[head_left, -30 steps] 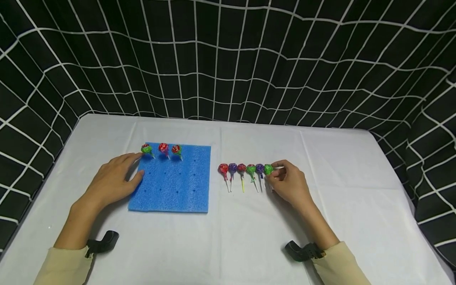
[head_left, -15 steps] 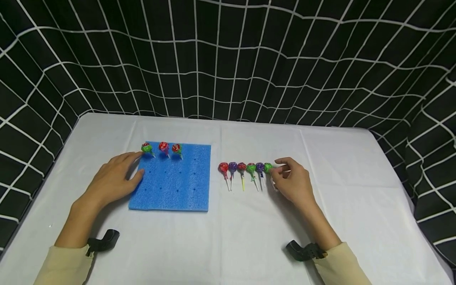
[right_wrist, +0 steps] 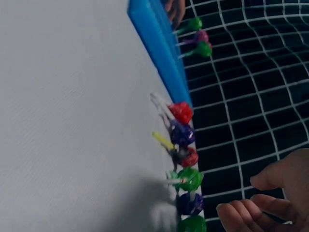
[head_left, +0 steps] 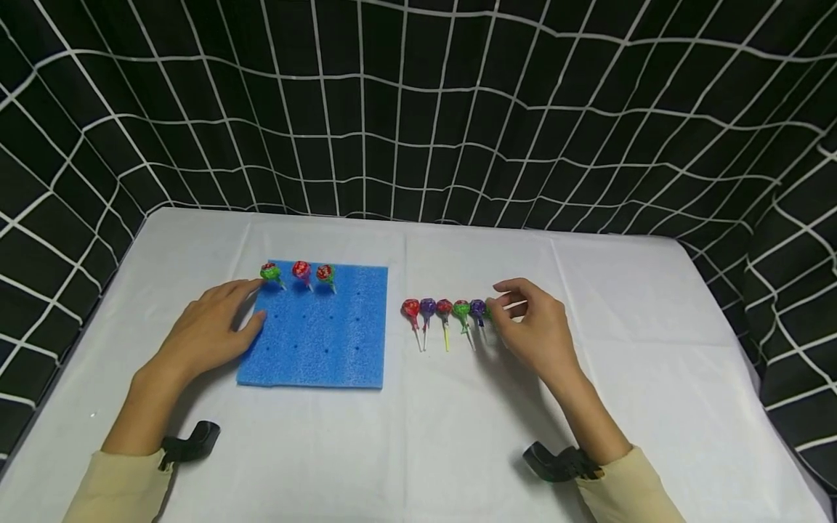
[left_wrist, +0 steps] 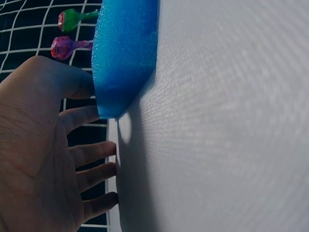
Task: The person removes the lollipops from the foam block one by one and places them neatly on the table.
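Note:
My left hand (head_left: 205, 327) rests at the left edge of a blue foam board (head_left: 314, 341), thumb touching its top and fingers spread along the side. In the left wrist view those fingers (left_wrist: 94, 176) lie nearly straight. Three wrapped lollipops stand in the board's far row: a green-red one (head_left: 269, 272), a red-pink one (head_left: 301, 270) and a red-green one (head_left: 325, 273). My right hand (head_left: 532, 327) hovers at the right end of a lollipop row, mostly covering the last green lollipop (right_wrist: 193, 224). In the right wrist view its bent fingers and thumb are apart, with nothing visible between them.
The row on the white tablecloth (head_left: 458, 436) also has a red lollipop (head_left: 410, 308), a purple one (head_left: 428, 307), a dark red one (head_left: 444, 307), a green one (head_left: 461, 309) and another purple one (head_left: 478, 309). Small holes dot the board. A black gridded cloth (head_left: 418, 109) hangs behind.
My right hand first drew slightly right from the last green lollipop, then moved back left and now hides most of it. The left hand and board stay put.

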Demonstrator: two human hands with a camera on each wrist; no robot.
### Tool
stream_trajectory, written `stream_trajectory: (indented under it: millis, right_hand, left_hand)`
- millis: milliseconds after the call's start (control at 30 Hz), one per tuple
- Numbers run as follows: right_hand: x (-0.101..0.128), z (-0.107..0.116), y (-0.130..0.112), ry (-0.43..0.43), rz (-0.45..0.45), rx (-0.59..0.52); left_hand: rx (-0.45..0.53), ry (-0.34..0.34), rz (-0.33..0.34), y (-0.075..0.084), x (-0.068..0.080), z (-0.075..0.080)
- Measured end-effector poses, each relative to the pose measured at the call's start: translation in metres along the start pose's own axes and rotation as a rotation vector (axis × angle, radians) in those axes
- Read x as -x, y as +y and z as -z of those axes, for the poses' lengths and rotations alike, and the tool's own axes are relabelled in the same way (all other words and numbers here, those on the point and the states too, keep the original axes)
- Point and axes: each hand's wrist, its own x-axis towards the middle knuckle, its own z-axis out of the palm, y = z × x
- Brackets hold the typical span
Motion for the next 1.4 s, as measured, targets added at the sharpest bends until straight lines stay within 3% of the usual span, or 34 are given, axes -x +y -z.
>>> stream_trajectory:
  millis: [267,500,833,1400]
  right_hand:
    - [-0.002,-0.010,-0.013,-0.038,0.045,-0.046]
    - [-0.006,-0.036,-0.033,-0.127,0.068,-0.199]
    - [-0.010,-0.069,-0.056,-0.156,0.184,-0.304]
    - [-0.022,-0.111,-0.072,-0.244,0.267,-0.452]
  left_hand:
    - [0.004,-0.003,0.002,-0.001,-0.001,-0.001]
    - [0.002,-0.010,0.019,-0.003,0.002,0.000]
    - [0.020,-0.015,0.001,-0.001,0.002,0.000]
    - [0.016,-0.026,-0.005,0.000,-0.001,0.002]
